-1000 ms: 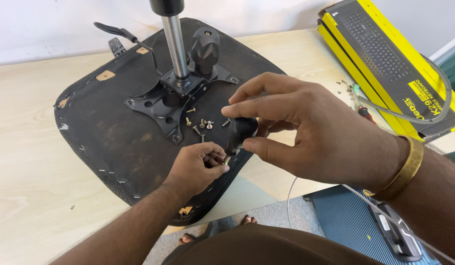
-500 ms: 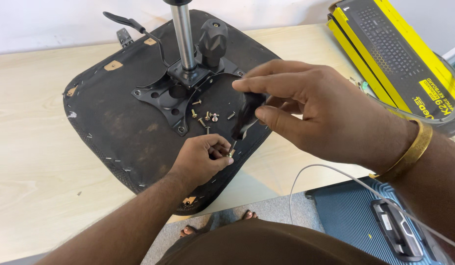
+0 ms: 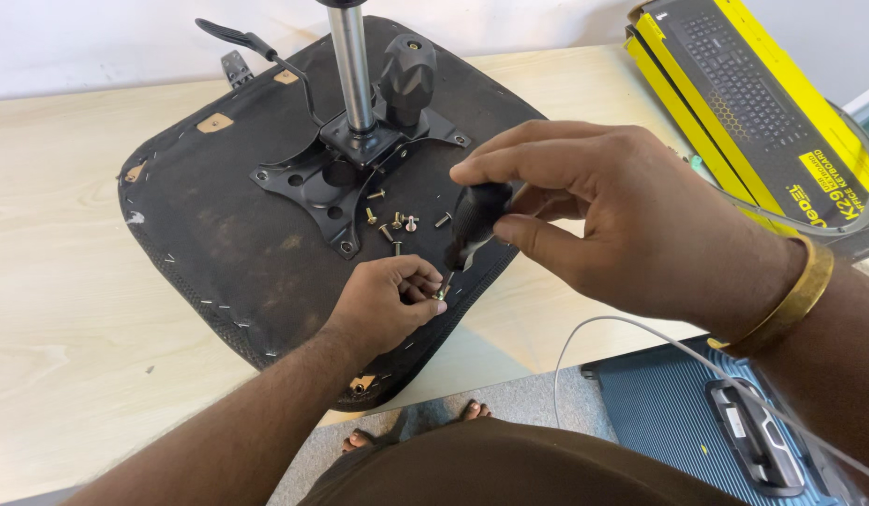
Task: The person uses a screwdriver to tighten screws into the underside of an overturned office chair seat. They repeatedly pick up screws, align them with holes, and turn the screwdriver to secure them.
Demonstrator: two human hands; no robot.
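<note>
Nearest the camera, the person's own lap in brown cloth is filling the bottom of the view, with bare toes showing on grey floor below the table's (image 3: 69,309) near edge. Just beyond, the left hand (image 3: 383,300) is resting on the near edge of an upturned black chair seat (image 3: 209,234), its fingertips pinched around a small brass-coloured screw (image 3: 441,293). The right hand (image 3: 631,220), wearing a gold bangle, is curling its fingers around the stubby black handle of a screwdriver (image 3: 479,220), whose tip is meeting that screw.

Judging by this, the screw is being seated on the driver tip or set into the seat's underside; which of the two cannot be told. The next move seems to call for keeping the driver in line with the screw while the left fingers steady it.

Further in, loose screws (image 3: 397,222) are lying scattered on the seat beside the black mounting plate (image 3: 345,173), from which a chrome column (image 3: 352,66) is rising next to a black knob (image 3: 408,70) and a lever (image 3: 242,39).

The pale wooden table is carrying the seat; at its far right corner a yellow-and-black keyboard box (image 3: 734,89) is lying. A white cable (image 3: 631,328) is trailing over a blue ribbed case (image 3: 678,412) beside the table's right edge. A plain white wall (image 3: 97,47) is closing off the far side.
</note>
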